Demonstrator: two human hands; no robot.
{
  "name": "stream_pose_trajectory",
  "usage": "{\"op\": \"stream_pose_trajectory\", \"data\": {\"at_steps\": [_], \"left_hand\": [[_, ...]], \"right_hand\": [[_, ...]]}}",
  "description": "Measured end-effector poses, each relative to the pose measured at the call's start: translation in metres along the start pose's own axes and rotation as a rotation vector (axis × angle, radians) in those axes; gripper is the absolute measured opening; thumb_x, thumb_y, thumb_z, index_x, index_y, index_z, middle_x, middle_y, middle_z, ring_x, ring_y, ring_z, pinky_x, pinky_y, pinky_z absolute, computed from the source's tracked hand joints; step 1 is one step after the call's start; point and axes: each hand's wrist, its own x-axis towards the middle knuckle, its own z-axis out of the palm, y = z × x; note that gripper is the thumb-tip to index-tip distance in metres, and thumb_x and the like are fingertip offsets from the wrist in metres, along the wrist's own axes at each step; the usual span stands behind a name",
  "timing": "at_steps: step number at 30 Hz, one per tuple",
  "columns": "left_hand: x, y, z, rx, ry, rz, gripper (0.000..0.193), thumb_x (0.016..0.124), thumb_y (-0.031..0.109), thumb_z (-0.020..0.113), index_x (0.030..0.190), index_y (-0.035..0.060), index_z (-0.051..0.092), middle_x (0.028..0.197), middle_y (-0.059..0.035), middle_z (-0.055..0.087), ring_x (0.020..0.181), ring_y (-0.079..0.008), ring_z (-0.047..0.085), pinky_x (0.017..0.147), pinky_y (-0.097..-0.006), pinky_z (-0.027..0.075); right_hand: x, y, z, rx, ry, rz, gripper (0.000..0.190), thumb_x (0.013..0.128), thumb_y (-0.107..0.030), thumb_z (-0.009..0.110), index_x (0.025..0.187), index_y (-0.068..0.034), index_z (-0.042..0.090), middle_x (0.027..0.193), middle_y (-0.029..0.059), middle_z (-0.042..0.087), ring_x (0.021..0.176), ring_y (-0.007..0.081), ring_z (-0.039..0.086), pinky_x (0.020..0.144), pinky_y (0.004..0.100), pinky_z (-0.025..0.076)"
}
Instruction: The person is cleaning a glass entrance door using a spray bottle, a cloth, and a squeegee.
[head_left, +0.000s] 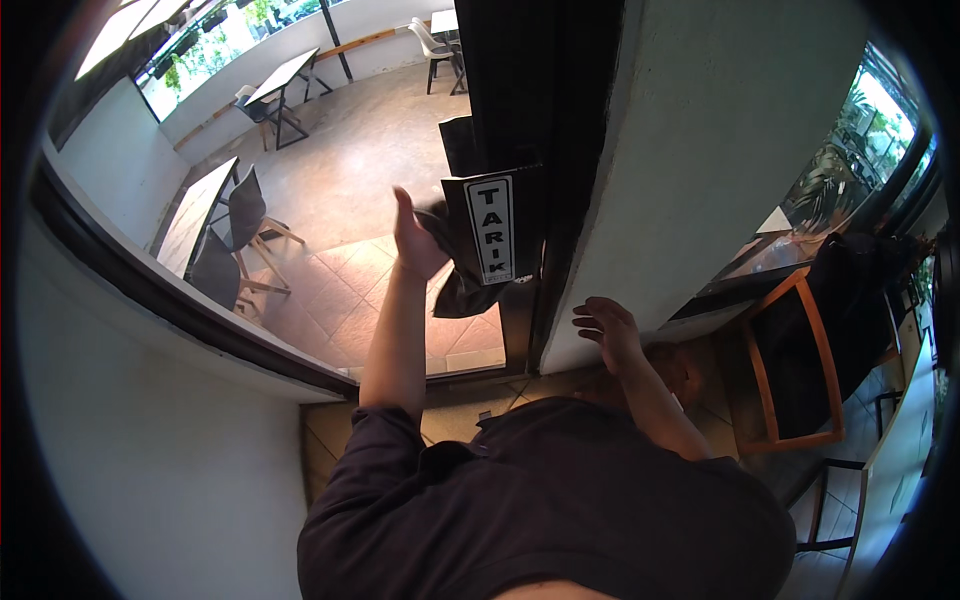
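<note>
My left hand (420, 244) is raised at the glass door with its thumb pointing up. Its fingers are hidden behind dark, crumpled material (466, 295), perhaps cloth or plastic, beside a black door plate (531, 217). A white sign with black lettering (490, 229) is fixed to that plate. Whether the fingers grip the material cannot be told. My right hand (609, 330) is in front of the pale wall, right of the dark door frame (581, 150), with fingers apart and slightly bent, holding nothing.
Beyond the glass stand tables (196, 217) and grey chairs (246, 206) on a tiled and concrete floor (352, 165). To my right are a wood-framed chair (765, 397) with dark cloth on it and a light tabletop (896, 435). A white wall (165, 450) rises at my left.
</note>
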Motion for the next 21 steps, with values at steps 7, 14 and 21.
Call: {"op": "stream_pose_trajectory", "data": {"at_steps": [7,14,21], "left_hand": [[0.029,0.027,0.048,0.433,-0.086,-0.044,0.096,0.067,0.073,0.014,0.105,-0.0093,0.045,0.095,-0.0198,0.054,0.088,-0.0257,0.054,0.079,-0.0348,0.042],[0.026,-0.017,0.018,0.513,0.804,0.68,0.035,0.086,0.025,0.038,0.064,0.0012,0.052,0.056,-0.0055,0.053,0.047,-0.0131,0.05,0.044,-0.0219,0.042],[-0.023,-0.056,0.046,0.377,1.036,0.461,0.041,0.085,0.037,0.037,0.053,0.0118,0.034,0.044,-0.0014,0.032,0.039,-0.0144,0.031,0.04,-0.0271,0.03]], "right_hand": [[0.0,-0.008,-0.023,0.02,0.069,0.03,0.021,0.08,-0.015,0.044,0.096,-0.003,0.048,0.087,0.0103,0.057,0.078,0.019,0.054,0.066,0.028,0.042],[0.017,0.016,0.019,-0.06,-0.29,0.094,0.02,0.08,-0.016,0.048,0.094,-0.003,0.05,0.085,0.0092,0.057,0.075,0.0164,0.055,0.066,0.0276,0.042],[0.016,0.035,0.075,-0.55,-0.505,-0.303,0.025,0.075,-0.019,0.056,0.091,-0.001,0.051,0.069,0.0067,0.056,0.061,0.0113,0.054,0.052,0.0252,0.041]]}}
